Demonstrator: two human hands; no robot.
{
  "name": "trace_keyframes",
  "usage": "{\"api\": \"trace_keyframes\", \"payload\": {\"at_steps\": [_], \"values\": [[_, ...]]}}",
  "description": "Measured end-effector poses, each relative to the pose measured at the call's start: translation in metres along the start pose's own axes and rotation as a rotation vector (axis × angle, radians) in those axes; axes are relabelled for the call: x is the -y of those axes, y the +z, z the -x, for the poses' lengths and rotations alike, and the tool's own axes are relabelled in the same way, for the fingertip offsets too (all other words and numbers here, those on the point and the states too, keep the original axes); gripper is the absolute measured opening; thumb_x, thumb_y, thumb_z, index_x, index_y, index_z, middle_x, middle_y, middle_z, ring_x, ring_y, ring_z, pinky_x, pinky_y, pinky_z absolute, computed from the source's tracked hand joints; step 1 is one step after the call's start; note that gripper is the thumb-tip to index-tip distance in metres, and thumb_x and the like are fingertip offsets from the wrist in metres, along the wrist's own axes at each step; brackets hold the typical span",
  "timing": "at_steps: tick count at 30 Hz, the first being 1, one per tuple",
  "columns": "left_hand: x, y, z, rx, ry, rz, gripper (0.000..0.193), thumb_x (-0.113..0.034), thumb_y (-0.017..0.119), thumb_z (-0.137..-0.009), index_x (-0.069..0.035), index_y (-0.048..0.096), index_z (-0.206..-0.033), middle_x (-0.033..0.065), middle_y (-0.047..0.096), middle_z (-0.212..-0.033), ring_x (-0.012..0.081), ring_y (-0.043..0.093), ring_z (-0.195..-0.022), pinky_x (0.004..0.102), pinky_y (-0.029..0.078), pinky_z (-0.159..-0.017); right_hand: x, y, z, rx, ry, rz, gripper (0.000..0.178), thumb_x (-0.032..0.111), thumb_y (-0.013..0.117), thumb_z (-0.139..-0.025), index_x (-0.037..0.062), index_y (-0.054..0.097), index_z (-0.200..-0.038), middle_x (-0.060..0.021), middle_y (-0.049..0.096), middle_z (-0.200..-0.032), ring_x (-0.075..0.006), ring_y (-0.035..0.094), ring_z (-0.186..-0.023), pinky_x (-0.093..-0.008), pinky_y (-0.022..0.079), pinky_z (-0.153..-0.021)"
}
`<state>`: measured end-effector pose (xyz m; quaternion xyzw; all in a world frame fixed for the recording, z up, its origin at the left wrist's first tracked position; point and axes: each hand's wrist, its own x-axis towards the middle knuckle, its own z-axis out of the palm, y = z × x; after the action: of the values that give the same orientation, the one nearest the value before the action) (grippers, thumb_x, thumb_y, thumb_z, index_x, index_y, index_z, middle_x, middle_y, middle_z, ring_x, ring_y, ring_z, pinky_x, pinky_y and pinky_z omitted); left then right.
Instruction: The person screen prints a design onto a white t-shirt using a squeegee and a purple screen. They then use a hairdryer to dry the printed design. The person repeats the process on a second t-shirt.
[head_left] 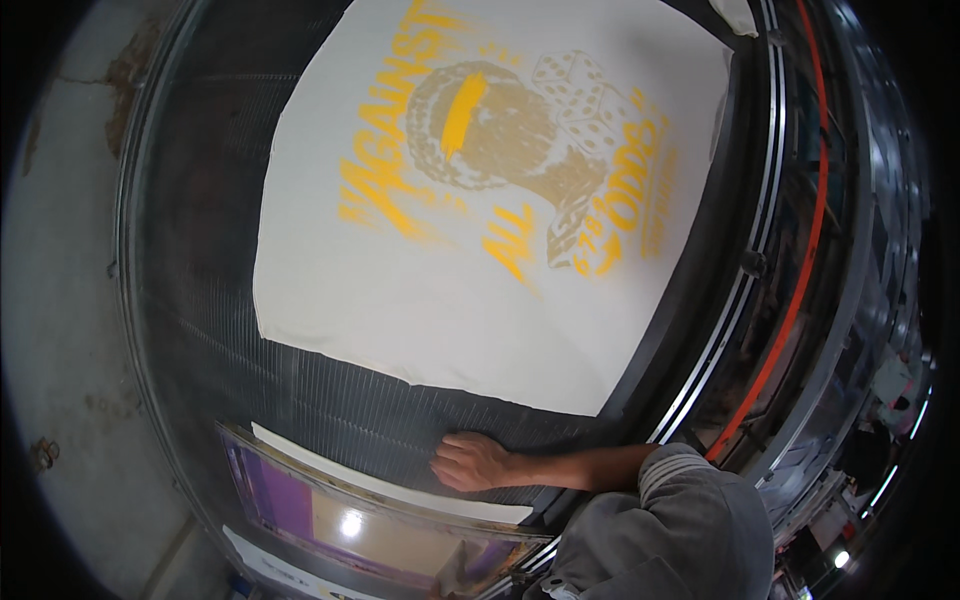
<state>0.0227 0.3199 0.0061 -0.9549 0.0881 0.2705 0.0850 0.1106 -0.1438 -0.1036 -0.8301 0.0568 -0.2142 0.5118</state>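
A large cream fabric panel lies flat on the dark mesh belt; it carries a yellow and tan print of a head, dice and lettering. My right hand rests on the belt just below the panel's near edge, fingers curled into a loose fist with nothing seen in them. The forearm reaches in from the lower right out of a rolled grey sleeve. Just below the hand lies the edge of a second cream piece. My left hand is out of the picture.
A glossy framed panel with purple and tan areas sits at the belt's near end, over the second cream piece. Metal rails and an orange-red strip curve along the belt's right side. Concrete floor lies to the left.
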Motion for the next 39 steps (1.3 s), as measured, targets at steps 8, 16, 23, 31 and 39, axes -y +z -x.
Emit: {"api": "trace_keyframes", "payload": {"at_steps": [8,16,23,31,39], "values": [[0.038,-0.002,0.023,-0.066,0.127,-0.063,0.024,-0.026,0.057,-0.097,-0.008,0.068,-0.107,0.0123,0.061,-0.071,0.031,0.054,-0.057,0.0422,0.054,-0.067,-0.001,0.003,0.003,-0.121,0.025,-0.092,0.019,0.015,0.071,-0.086,0.0034,0.062,-0.074,-0.0073,0.054,-0.072,-0.0218,0.054,-0.067,-0.0341,0.048,-0.06],[0.107,0.026,0.035,-0.048,-0.175,0.01,0.033,-0.024,0.08,-0.073,-0.012,0.077,-0.103,0.013,0.069,-0.113,0.0391,0.053,-0.123,0.0686,0.023,-0.112,0.043,0.006,-0.018,0.046,0.424,0.114,0.028,0.024,0.067,-0.089,-0.004,0.068,-0.086,-0.0153,0.066,-0.081,-0.0323,0.067,-0.08,-0.0417,0.057,-0.069],[0.067,-0.025,0.034,-0.035,0.016,0.024,0.035,-0.024,0.083,-0.069,-0.006,0.078,-0.099,0.0208,0.072,-0.093,0.0414,0.066,-0.093,0.0526,0.045,-0.092,0.13,0.126,0.013,0.359,0.203,0.085,0.053,0.03,0.068,-0.086,-0.0093,0.056,-0.12,-0.0179,0.053,-0.116,-0.0321,0.05,-0.115,-0.0423,0.053,-0.09],[0.092,0.03,0.029,-0.214,0.18,0.479,0.044,0.002,0.066,-0.066,-0.007,0.075,-0.107,0.0189,0.072,-0.108,0.0383,0.066,-0.105,0.0452,0.051,-0.092,0.101,0.211,0.073,0.086,0.125,0.444,0.051,0.012,0.05,-0.086,-0.0053,0.049,-0.134,-0.0245,0.052,-0.12,-0.0405,0.051,-0.114,-0.0472,0.048,-0.096],[0.108,0.082,0.09,-0.544,0.179,0.458,0.04,0.003,0.065,-0.063,-0.004,0.072,-0.102,0.0164,0.071,-0.102,0.0342,0.068,-0.097,0.0431,0.055,-0.082,0.122,0.238,0.074,0.184,0.022,0.576,0.061,0.02,0.064,-0.085,-0.0061,0.046,-0.136,-0.0272,0.048,-0.132,-0.0436,0.05,-0.121,-0.0509,0.046,-0.099]]}}
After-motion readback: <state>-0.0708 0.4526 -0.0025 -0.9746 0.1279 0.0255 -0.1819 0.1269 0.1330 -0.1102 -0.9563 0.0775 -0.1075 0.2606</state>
